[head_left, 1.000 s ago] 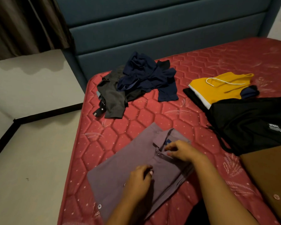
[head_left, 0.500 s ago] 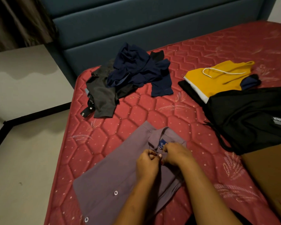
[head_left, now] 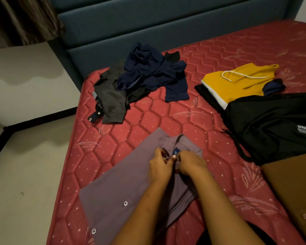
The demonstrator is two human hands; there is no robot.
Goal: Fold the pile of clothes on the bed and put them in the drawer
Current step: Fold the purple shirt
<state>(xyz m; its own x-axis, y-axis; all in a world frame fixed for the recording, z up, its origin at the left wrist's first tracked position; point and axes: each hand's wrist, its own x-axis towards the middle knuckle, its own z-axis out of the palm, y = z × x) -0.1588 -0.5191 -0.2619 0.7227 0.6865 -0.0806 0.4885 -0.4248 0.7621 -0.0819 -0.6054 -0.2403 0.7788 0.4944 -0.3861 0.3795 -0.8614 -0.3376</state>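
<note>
**anon:** so where are your hands at rn?

**me:** both forearms come in from the bottom, side by side. My left hand [head_left: 160,165] and right hand [head_left: 191,162] meet thumb to thumb just under the collar of the purple shirt [head_left: 124,188]. Each grip is narrow, with the fingers curled in and pinching the shirt front right below the little blue label [head_left: 176,151]. What exactly sits between my fingertips is too small to tell.

**anon:** and the shirt itself?

**me:** it's lying flat and front up on the red mattress [head_left: 148,124], near its left edge. The collar points toward the blue headboard [head_left: 148,27].

**anon:** rest of the laundry?

**me:** there's a crumpled pile [head_left: 145,80] of navy and grey stuff up by the headboard, well apart from the shirt. Off to my right a folded yellow piece [head_left: 237,84] lies on something black. A black garment [head_left: 272,121] is touching it, and a brown shirt [head_left: 293,191] is at the right edge.
</note>
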